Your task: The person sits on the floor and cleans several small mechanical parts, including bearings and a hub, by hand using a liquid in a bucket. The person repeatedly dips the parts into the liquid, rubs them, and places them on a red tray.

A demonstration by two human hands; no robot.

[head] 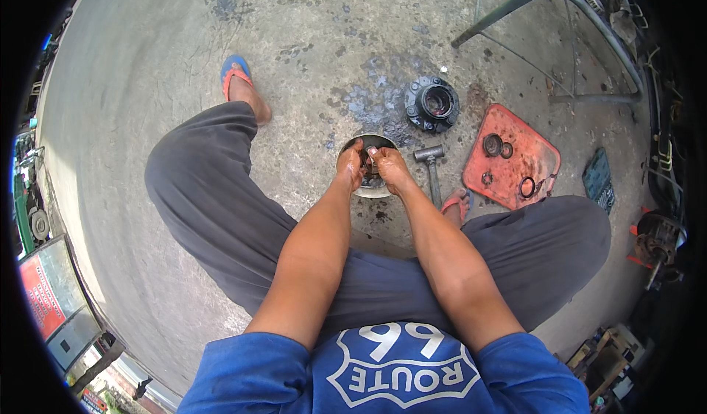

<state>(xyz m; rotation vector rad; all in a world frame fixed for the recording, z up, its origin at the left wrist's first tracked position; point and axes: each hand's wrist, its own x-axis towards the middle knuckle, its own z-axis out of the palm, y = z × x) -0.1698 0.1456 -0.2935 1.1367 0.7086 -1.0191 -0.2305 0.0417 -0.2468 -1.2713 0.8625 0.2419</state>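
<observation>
My left hand (349, 164) and my right hand (390, 168) are close together over a round metal bowl (371, 195) on the concrete floor. Between them they grip a small ring-shaped metal part (374, 166), which looks like a bearing. Fingers cover most of it, so its full shape is hidden. Both hands look wet and greasy. Dark liquid or grime shows inside the bowl. Just right of the bowl lies a hammer (431, 166), its head pointing away from me. Beyond it a greasy wheel hub (433, 105) rests with its round bore facing up.
On the right, a red-orange plastic tray (534, 143) bears bearing parts (493, 145) and a dark seal ring (527, 186). Farther right lies a teal tool case (599, 178). A metal-legged stand (513, 5) rises at upper right. Oily stains (375, 96) mark the floor. My sandalled feet flank the bowl.
</observation>
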